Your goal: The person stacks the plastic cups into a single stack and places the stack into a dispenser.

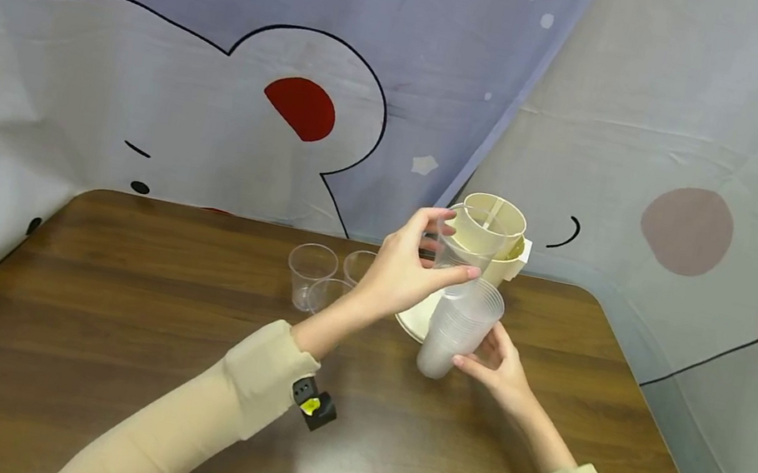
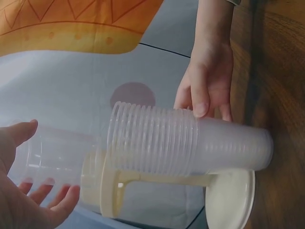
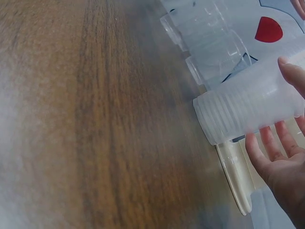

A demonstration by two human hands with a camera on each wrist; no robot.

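My left hand [image 1: 411,272] grips a single clear plastic cup [image 1: 456,250] between thumb and fingers, just above the stack. In the left wrist view that cup [image 2: 62,155] is apart from the stack. My right hand [image 1: 503,373] holds a tall stack of nested clear cups [image 1: 460,327] around its lower part, thumb on the near side. The stack [image 3: 248,102] tilts slightly, its open end up. Behind both hands stands a cream-coloured holder [image 1: 495,270] with a round cup-like top and a round white base [image 1: 416,316], partly hidden by the cups.
Several clear cups stand on the brown wooden table [image 1: 142,330] left of the holder, among them one cup [image 1: 310,271] near the table's back edge, partly beside my left forearm. A printed curtain [image 1: 147,86] hangs behind the table.
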